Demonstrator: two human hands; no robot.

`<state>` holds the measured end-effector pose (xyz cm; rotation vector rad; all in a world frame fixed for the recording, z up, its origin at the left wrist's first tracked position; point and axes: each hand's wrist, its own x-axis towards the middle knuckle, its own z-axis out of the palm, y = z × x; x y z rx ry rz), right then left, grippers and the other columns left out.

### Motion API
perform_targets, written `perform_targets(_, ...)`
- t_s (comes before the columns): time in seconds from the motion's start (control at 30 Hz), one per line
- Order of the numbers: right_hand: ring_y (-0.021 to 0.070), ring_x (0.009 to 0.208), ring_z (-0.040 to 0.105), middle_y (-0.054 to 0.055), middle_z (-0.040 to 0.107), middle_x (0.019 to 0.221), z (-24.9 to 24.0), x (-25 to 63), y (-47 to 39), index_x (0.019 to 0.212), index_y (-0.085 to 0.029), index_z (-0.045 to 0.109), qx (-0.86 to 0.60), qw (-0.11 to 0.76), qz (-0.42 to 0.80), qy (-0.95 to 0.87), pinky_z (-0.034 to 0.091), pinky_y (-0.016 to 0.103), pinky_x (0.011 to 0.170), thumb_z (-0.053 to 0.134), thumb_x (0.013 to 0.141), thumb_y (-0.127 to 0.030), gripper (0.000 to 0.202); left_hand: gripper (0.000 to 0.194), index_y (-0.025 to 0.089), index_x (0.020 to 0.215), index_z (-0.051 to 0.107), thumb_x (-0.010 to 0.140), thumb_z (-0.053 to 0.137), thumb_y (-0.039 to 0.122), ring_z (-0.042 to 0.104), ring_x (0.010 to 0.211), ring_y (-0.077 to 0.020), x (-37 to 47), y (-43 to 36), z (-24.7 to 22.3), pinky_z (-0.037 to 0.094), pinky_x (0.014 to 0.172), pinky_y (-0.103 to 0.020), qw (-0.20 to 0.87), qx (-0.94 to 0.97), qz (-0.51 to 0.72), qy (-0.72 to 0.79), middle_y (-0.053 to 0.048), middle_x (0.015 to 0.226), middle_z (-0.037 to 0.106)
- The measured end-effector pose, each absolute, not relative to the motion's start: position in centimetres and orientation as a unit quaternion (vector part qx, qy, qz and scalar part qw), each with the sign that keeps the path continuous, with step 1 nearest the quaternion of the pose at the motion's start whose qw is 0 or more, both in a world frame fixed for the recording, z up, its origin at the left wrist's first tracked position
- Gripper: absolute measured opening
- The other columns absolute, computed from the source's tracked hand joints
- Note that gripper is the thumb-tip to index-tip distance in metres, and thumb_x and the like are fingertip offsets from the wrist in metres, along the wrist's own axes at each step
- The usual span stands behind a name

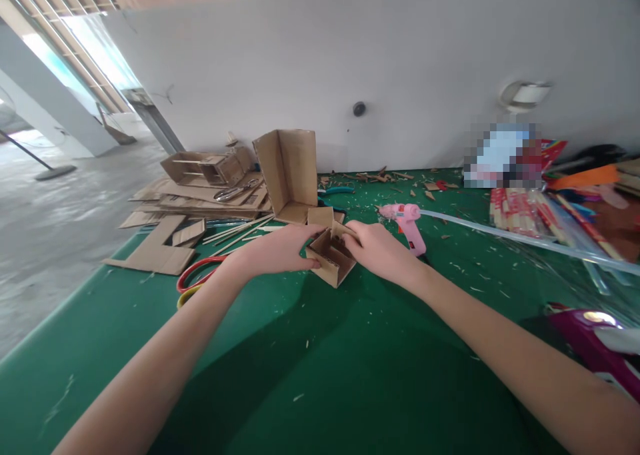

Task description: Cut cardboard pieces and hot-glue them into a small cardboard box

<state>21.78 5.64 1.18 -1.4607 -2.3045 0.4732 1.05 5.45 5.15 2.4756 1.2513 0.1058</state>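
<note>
Gripping that small cardboard box (324, 270) with both hands, or just one?

Both, going by my remote feed. My left hand (285, 248) has it by the left side, thumb on the near face and the other fingers partly hidden. My right hand (373, 245) is pinching a cardboard flap (337, 230) at the box's right side, thumb against finger. Can't tell if that flap is loose or part of the box, sorry.

Ok, and where's the box at?

Pretty much mid-view, open side up, over the green surface (320, 388). I can't make out whether its bottom touches down. A taller cardboard corner piece (300, 165) stands just behind it. Pink glue gun (410, 230) lies near my right hand, with a long clear rod (493, 228) running off from its back end.

Anything on the left?

Yeah, some thin wooden sticks (237, 230) just past my left hand, plus what look like scissors (185, 296) with red and yellow handles, partly covered by my left arm. Farther back there's a messy pile of flat cardboard (200, 205).
</note>
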Motion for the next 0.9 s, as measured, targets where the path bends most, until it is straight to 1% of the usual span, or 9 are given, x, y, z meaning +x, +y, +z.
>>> perform_targets(0.13, 0.0123, 0.055, 0.047, 0.005, 0.059, 0.070, 1.32, 21.71, 5.43, 0.082, -0.018, 0.051, -0.515, 0.176, 0.165, -0.823, 0.025, 0.027, 0.050, 0.035, 0.093, -0.025, 0.021, 0.037, 0.026, 0.114, 0.055, 0.077, 0.055, 0.035, 0.062, 0.092, -0.0229, 1.08, 5.48, 5.17, 0.045, 0.069, -0.031, 0.188, 0.880, 0.035, 0.435, -0.004, 0.109, 0.066)
perform_targets(0.27, 0.0134, 0.057, 0.049, 0.005, 0.059, 0.070, 1.34, 21.68, 5.33, 0.082, -0.018, 0.050, -0.512, 0.159, 0.153, -0.830, 0.025, 0.028, 0.051, 0.035, 0.093, -0.024, 0.020, 0.040, 0.027, 0.116, 0.054, 0.077, 0.056, 0.035, 0.061, 0.097, -0.0243, 1.14, 5.50, 5.26, 0.045, 0.071, -0.032, 0.190, 0.879, 0.034, 0.435, -0.004, 0.115, 0.065)
perform_targets(0.37, 0.0141, 0.059, 0.051, 0.006, 0.060, 0.071, 1.36, 21.65, 5.30, 0.083, -0.018, 0.050, -0.513, 0.152, 0.149, -0.832, 0.025, 0.028, 0.051, 0.036, 0.093, -0.023, 0.018, 0.039, 0.026, 0.114, 0.055, 0.077, 0.056, 0.035, 0.062, 0.095, -0.0238, 1.17, 5.45, 5.29, 0.046, 0.071, -0.032, 0.195, 0.877, 0.034, 0.438, -0.004, 0.111, 0.066)
perform_targets(0.5, 0.0127, 0.059, 0.052, 0.005, 0.062, 0.075, 1.43, 21.63, 5.24, 0.082, -0.019, 0.050, -0.500, 0.162, 0.182, -0.831, 0.026, 0.027, 0.050, 0.036, 0.094, -0.025, 0.020, 0.041, 0.026, 0.117, 0.055, 0.076, 0.055, 0.035, 0.062, 0.094, -0.0236, 1.16, 5.34, 5.29, 0.046, 0.071, -0.031, 0.201, 0.875, 0.038, 0.440, -0.004, 0.111, 0.066)
perform_targets(0.57, 0.0117, 0.057, 0.051, 0.004, 0.062, 0.074, 1.41, 21.68, 5.26, 0.080, -0.019, 0.051, -0.492, 0.169, 0.199, -0.830, 0.026, 0.026, 0.050, 0.036, 0.095, -0.026, 0.021, 0.044, 0.026, 0.120, 0.053, 0.077, 0.054, 0.035, 0.062, 0.095, -0.0237, 1.14, 5.31, 5.30, 0.046, 0.073, -0.031, 0.200, 0.876, 0.039, 0.437, -0.004, 0.114, 0.065)
perform_targets(0.7, 0.0115, 0.056, 0.050, 0.002, 0.061, 0.071, 1.29, 22.01, 5.54, 0.081, -0.019, 0.051, -0.483, 0.181, 0.218, -0.828, 0.028, 0.026, 0.050, 0.037, 0.094, -0.026, 0.020, 0.043, 0.026, 0.119, 0.053, 0.077, 0.055, 0.036, 0.063, 0.093, -0.0226, 1.10, 5.33, 5.27, 0.046, 0.072, -0.030, 0.204, 0.872, 0.030, 0.444, -0.003, 0.111, 0.066)
perform_targets(0.9, 0.0104, 0.052, 0.048, 0.002, 0.061, 0.071, 1.71, 22.52, 5.69, 0.081, -0.019, 0.053, -0.471, 0.160, 0.246, -0.832, 0.028, 0.026, 0.050, 0.037, 0.094, -0.028, 0.023, 0.048, 0.026, 0.123, 0.050, 0.078, 0.056, 0.038, 0.063, 0.096, -0.0234, 1.07, 5.44, 5.08, 0.045, 0.072, -0.029, 0.200, 0.872, 0.026, 0.447, -0.004, 0.116, 0.065)
